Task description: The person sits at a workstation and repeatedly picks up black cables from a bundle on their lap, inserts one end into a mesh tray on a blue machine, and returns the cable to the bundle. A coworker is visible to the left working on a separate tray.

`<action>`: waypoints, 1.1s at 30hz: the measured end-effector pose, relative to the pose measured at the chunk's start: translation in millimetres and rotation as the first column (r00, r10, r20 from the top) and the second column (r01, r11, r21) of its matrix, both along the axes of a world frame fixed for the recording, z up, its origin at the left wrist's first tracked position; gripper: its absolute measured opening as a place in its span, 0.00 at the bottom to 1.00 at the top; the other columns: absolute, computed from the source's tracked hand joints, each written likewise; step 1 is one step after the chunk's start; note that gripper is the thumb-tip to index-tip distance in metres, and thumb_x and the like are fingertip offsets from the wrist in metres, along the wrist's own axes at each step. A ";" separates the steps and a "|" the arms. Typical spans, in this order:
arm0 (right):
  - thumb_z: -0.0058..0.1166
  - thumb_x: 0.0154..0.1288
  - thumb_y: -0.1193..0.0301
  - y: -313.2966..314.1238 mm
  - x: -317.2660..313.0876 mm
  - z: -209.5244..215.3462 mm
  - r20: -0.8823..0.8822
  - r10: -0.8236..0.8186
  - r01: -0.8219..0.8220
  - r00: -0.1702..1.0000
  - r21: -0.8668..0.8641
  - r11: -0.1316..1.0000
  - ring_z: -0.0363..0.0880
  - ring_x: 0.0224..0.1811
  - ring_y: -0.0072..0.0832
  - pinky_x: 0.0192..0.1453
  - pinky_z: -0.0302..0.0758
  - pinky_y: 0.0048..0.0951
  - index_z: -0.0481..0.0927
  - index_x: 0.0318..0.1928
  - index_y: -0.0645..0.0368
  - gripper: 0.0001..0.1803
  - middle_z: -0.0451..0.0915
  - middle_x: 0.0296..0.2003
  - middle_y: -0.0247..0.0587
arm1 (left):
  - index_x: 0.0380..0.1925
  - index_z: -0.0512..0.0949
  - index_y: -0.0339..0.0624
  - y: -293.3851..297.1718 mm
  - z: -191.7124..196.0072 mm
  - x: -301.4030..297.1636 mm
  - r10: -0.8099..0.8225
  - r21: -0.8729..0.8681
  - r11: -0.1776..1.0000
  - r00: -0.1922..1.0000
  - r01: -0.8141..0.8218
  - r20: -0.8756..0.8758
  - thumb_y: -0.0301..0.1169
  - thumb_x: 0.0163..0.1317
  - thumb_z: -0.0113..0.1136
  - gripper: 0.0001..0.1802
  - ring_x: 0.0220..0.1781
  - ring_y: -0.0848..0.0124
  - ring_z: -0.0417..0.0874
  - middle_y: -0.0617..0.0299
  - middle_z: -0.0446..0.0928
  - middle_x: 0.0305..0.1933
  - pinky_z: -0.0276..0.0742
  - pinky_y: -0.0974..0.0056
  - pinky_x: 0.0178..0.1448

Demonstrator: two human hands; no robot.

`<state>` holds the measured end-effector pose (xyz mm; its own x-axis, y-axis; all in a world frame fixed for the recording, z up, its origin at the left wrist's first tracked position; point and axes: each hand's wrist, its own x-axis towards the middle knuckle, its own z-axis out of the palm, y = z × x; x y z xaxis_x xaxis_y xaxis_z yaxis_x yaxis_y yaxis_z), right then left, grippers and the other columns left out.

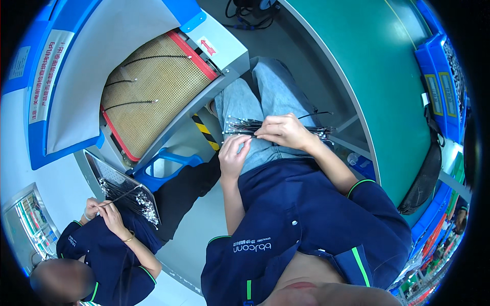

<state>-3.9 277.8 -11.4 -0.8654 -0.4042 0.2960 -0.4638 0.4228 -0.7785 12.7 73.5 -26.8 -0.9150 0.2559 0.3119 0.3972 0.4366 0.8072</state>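
Note:
A bundle of thin black cables (244,125) with small pale connector ends lies across my lap, on my jeans. Over its near side, my right hand (285,130) pinches a single black cable (315,114), whose far end sticks out to the right. Close by on the left, my left hand (235,155) is closed with thumb and forefinger together at the near end of that cable. The fingertips of both hands almost meet, and they hide most of the short stretch between them.
At the upper left, a machine's tan mesh conveyor belt (153,81) carries three black cables. Left of me a co-worker handles a cable over a tray (156,196) of cables. A blue stool (166,168) stands between us. A green table (377,92) curves along my right, with blue bins (440,86) beyond.

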 end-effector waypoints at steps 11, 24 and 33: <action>0.61 0.57 0.69 -0.8 0.6 -0.5 0.108 0.018 -0.014 0.994 -0.037 0.999 0.82 0.29 0.31 0.33 0.77 0.31 0.85 0.35 0.54 0.06 0.81 0.31 0.34 | 0.32 0.79 0.37 -5.6 3.2 -2.0 -0.053 -0.070 0.997 0.992 0.045 -0.113 0.18 0.48 0.67 0.10 0.35 0.62 0.82 0.57 0.82 0.33 0.78 0.62 0.41; 0.62 0.55 0.72 2.9 1.2 4.5 0.124 0.031 -0.035 0.992 0.032 0.999 0.79 0.27 0.31 0.30 0.75 0.30 0.86 0.40 0.51 0.11 0.78 0.28 0.33 | 0.34 0.81 0.37 -3.7 5.3 -3.2 -0.038 -0.090 0.995 0.998 0.033 -0.049 0.19 0.49 0.68 0.11 0.34 0.64 0.83 0.58 0.82 0.33 0.77 0.64 0.39; 0.59 0.58 0.68 -0.1 1.2 1.9 0.181 0.011 -0.014 0.983 0.017 1.000 0.79 0.29 0.38 0.31 0.75 0.35 0.82 0.37 0.54 0.07 0.78 0.30 0.36 | 0.32 0.81 0.38 2.3 3.2 -2.9 -0.012 -0.086 0.996 0.996 0.005 -0.088 0.19 0.49 0.68 0.09 0.34 0.64 0.82 0.58 0.82 0.32 0.77 0.63 0.39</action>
